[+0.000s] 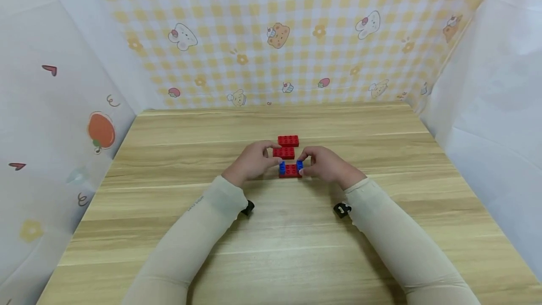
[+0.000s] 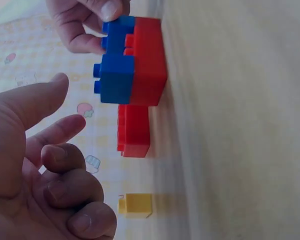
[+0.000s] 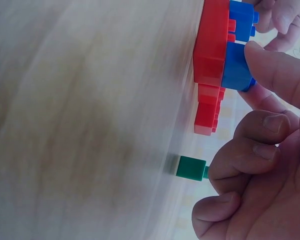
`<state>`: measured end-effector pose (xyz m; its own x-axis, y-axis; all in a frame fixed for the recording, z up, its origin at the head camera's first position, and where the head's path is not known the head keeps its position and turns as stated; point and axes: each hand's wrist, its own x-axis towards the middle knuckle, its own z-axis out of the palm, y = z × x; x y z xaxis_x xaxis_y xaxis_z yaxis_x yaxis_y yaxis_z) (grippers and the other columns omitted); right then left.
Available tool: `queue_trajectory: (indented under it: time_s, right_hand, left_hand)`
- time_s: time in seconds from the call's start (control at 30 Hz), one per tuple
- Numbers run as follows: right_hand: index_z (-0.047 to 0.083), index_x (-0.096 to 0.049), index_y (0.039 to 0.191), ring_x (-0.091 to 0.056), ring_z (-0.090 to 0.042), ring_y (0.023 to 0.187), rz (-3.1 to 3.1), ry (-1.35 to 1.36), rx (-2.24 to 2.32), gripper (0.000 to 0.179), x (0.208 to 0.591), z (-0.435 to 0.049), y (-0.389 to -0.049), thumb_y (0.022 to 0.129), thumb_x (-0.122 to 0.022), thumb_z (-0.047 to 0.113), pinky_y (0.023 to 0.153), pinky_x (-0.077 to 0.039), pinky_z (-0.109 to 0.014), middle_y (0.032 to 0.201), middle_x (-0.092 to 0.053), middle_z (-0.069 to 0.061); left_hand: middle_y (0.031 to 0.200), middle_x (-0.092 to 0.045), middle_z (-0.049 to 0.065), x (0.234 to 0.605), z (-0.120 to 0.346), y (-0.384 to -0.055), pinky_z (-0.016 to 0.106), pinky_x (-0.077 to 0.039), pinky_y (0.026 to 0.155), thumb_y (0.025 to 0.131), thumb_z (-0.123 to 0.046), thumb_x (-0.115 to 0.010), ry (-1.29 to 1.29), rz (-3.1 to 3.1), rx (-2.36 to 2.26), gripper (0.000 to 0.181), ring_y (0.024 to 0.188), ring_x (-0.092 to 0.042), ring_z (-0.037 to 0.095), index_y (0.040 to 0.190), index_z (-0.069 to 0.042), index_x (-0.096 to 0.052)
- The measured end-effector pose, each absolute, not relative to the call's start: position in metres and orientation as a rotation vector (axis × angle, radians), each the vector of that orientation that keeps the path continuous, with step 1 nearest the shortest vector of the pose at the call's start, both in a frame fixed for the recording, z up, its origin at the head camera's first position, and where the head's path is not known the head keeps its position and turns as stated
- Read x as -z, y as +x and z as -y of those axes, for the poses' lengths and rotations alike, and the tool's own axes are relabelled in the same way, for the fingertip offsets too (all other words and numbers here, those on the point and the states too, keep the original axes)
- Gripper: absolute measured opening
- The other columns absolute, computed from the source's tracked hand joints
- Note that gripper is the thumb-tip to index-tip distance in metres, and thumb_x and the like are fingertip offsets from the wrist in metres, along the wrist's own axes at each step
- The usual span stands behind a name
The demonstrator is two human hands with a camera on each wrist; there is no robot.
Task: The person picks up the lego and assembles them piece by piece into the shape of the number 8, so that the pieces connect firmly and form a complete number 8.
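Note:
A red building brick (image 1: 290,171) lies on the table with a blue brick (image 1: 282,168) on its left end and another blue brick (image 1: 299,165) on its right end. My right hand (image 1: 323,165) pinches the right blue brick between thumb (image 3: 277,70) and index finger, the other fingers curled inward. My left hand (image 1: 252,164) is beside the left blue brick. In the left wrist view its thumb (image 2: 42,100) and index finger are apart, with nothing between them. Red studs show between the blue bricks.
Behind the built piece lie two more red bricks, a nearer one (image 1: 283,153) and a farther one (image 1: 288,141). A yellow brick (image 2: 138,205) shows in the left wrist view, a green brick (image 3: 191,168) in the right. A patterned cloth (image 1: 254,60) hangs behind the table.

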<state>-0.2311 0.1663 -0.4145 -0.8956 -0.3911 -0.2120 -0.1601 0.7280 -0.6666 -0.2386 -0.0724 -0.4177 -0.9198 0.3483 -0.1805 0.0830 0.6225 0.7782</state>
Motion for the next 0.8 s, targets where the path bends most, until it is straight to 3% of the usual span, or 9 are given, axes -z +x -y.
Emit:
queue_trajectory:
  time_s: [0.37,0.5,0.63,0.73,0.8]
  right_hand:
    - [0.019,-0.065,0.104,-0.050,-0.020,0.062,-2.595,-0.424,0.947,0.023,0.414,-0.166,-0.231,0.084,-0.076,0.019,0.058,-0.043,-0.033,0.071,-0.054,-0.006]
    - [0.018,-0.065,0.104,-0.050,-0.020,0.062,-2.594,-0.419,0.957,0.023,0.414,-0.166,-0.231,0.084,-0.076,0.019,0.058,-0.043,-0.033,0.071,-0.054,-0.006]
    - [0.019,-0.065,0.103,-0.050,-0.020,0.062,-2.596,-0.420,0.961,0.023,0.415,-0.167,-0.232,0.084,-0.077,0.019,0.058,-0.042,-0.033,0.071,-0.054,-0.006]
    - [0.019,-0.065,0.103,-0.049,-0.020,0.062,-2.596,-0.425,0.966,0.023,0.416,-0.167,-0.232,0.084,-0.076,0.019,0.058,-0.042,-0.033,0.071,-0.054,-0.006]
    - [0.019,-0.065,0.103,-0.049,-0.020,0.062,-2.595,-0.422,0.968,0.023,0.416,-0.167,-0.232,0.084,-0.076,0.019,0.057,-0.042,-0.033,0.070,-0.053,-0.005]
  left_hand:
    - [0.090,-0.056,0.007,0.412,0.071,-0.249,0.033,-0.046,0.054,0.091,-0.032,-0.067,0.209,-2.600,-1.110,0.041,0.062,-0.053,0.020,0.131,-0.026,-0.057]
    - [0.087,-0.057,0.007,0.411,0.069,-0.252,0.032,-0.047,0.054,0.092,-0.031,-0.067,0.163,-2.596,-1.070,0.041,0.058,-0.053,0.017,0.131,-0.025,-0.057]
    - [0.117,-0.061,0.008,0.412,0.066,-0.256,0.031,-0.047,0.054,0.092,-0.029,-0.067,0.138,-2.595,-1.034,0.041,0.047,-0.048,0.014,0.131,-0.023,-0.057]
    - [0.142,-0.048,0.004,0.414,0.065,-0.257,0.033,-0.049,0.066,0.092,-0.028,-0.068,0.142,-2.611,-1.019,0.040,0.064,-0.057,0.016,0.130,-0.021,-0.058]
    - [0.143,-0.047,0.004,0.415,0.063,-0.257,0.037,-0.049,0.077,0.092,-0.027,-0.068,0.147,-2.623,-1.011,0.040,0.086,-0.059,0.019,0.130,-0.020,-0.059]
